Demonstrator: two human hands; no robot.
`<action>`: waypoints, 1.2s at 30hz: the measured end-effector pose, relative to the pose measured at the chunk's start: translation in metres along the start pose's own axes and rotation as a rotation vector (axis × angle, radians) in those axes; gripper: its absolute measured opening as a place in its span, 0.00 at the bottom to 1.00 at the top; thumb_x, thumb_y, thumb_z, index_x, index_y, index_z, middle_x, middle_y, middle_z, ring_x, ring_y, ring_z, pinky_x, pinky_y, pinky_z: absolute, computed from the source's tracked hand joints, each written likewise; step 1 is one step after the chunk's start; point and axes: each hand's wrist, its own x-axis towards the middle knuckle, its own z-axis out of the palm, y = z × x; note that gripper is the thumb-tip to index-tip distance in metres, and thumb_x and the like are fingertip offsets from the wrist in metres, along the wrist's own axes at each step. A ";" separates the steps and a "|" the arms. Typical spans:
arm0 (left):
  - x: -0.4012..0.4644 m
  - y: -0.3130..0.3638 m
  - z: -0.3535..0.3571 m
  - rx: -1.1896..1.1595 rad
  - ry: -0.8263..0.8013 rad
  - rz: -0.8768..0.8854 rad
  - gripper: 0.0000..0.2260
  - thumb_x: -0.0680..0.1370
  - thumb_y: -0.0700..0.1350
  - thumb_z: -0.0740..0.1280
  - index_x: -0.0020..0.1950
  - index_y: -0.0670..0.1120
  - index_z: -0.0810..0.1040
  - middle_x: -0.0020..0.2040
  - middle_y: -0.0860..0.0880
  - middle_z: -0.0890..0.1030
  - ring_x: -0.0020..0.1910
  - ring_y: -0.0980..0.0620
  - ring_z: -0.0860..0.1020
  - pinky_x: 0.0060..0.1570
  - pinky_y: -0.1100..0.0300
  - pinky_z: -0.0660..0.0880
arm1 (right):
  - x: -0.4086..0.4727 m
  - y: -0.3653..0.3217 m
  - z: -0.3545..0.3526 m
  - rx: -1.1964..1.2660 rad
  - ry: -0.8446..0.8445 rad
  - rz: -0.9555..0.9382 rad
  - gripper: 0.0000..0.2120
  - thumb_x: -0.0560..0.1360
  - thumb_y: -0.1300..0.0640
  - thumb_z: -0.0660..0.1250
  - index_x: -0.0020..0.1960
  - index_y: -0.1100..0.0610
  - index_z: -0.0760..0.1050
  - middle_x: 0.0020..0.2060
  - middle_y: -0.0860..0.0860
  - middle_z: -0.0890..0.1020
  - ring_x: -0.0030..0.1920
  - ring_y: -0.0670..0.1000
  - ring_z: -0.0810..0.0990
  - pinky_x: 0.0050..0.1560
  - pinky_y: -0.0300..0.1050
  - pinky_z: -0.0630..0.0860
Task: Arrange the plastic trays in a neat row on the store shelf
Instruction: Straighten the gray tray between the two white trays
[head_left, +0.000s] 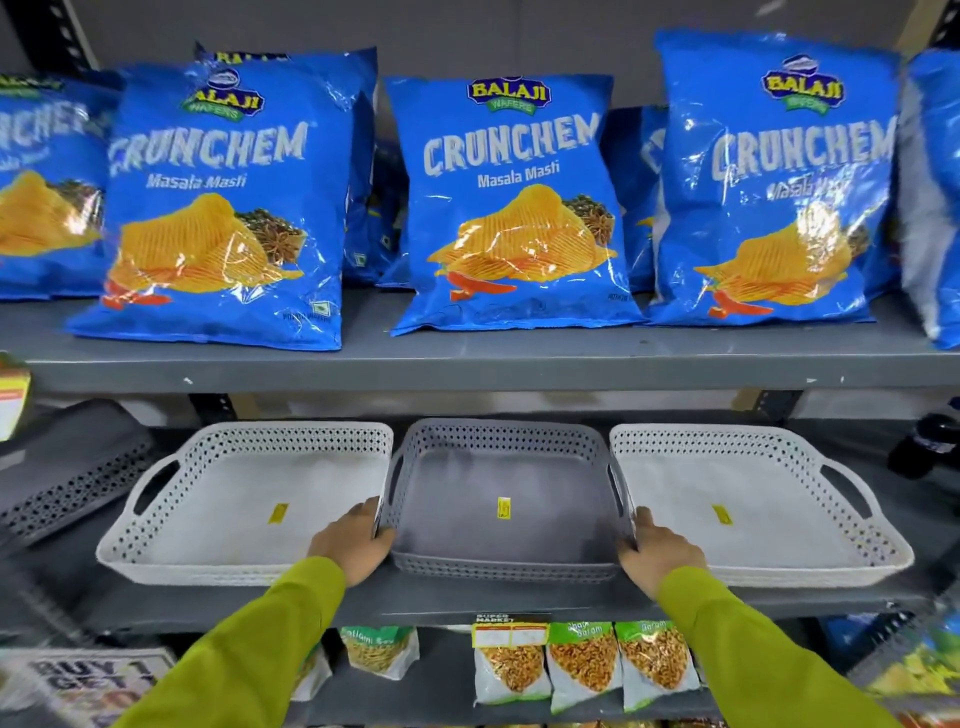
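Three perforated plastic trays lie side by side on the middle shelf (467, 597). A grey tray (498, 473) sits in the centre, between a white tray (234, 499) on its left and another white tray (769, 499) on its right. Each has a small yellow sticker on its floor. My left hand (353, 543) grips the grey tray's front left corner. My right hand (657, 551) grips its front right corner. Both arms wear green sleeves.
A dark grey tray (67, 467) leans at the far left of the same shelf. Blue chip bags (498, 208) line the shelf above. Small snack packets (582, 665) stand on the shelf below. A dark object (930, 447) lies at the far right.
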 end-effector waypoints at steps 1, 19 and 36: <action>0.001 0.000 0.000 -0.001 0.014 0.013 0.23 0.79 0.54 0.57 0.73 0.49 0.63 0.70 0.44 0.72 0.64 0.40 0.75 0.62 0.50 0.73 | 0.000 -0.001 0.000 -0.010 0.040 -0.008 0.24 0.77 0.46 0.55 0.69 0.56 0.59 0.55 0.58 0.82 0.55 0.61 0.80 0.45 0.49 0.71; 0.068 0.014 -0.009 0.081 0.157 -0.061 0.22 0.78 0.55 0.56 0.70 0.47 0.67 0.65 0.41 0.77 0.62 0.39 0.76 0.61 0.50 0.73 | 0.086 -0.031 -0.016 0.054 0.118 -0.033 0.19 0.77 0.49 0.55 0.65 0.56 0.65 0.57 0.59 0.81 0.57 0.62 0.79 0.54 0.51 0.75; 0.013 0.008 -0.001 0.164 0.042 -0.041 0.24 0.79 0.57 0.51 0.74 0.51 0.57 0.61 0.41 0.80 0.58 0.39 0.79 0.57 0.51 0.74 | 0.027 -0.018 -0.010 -0.072 0.001 0.001 0.31 0.80 0.47 0.49 0.78 0.54 0.41 0.61 0.58 0.80 0.59 0.60 0.79 0.58 0.52 0.74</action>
